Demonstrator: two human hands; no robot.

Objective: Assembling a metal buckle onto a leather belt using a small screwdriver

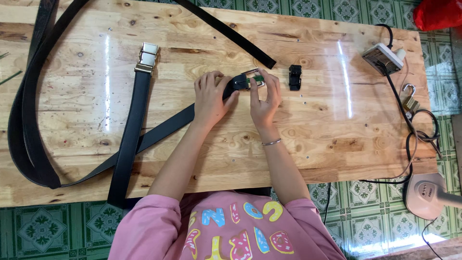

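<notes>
the left hand (210,97) pins the end of a black belt strap (159,131) flat on the wooden table (308,144), fingers curled closed over the leather, while the right hand (264,98) pinches a silver buckle (253,79) between thumb and fingertips, right where strap and buckle meet; something small and green shows inside the frame, too small to make out. to do this well, it seems best to keep the strap end square to the buckle bar and hold the leather taut from the left side, so nothing twists. just right of the grip lies a small black clip (294,77), near but apart. above the grip a loose black strap end (231,33) runs diagonally, and left of it a second belt with a pale gold buckle (147,57) lies clear. the near table edge sits well below the wrists, and the bare wood to the lower right of the grip gives the most open room.
</notes>
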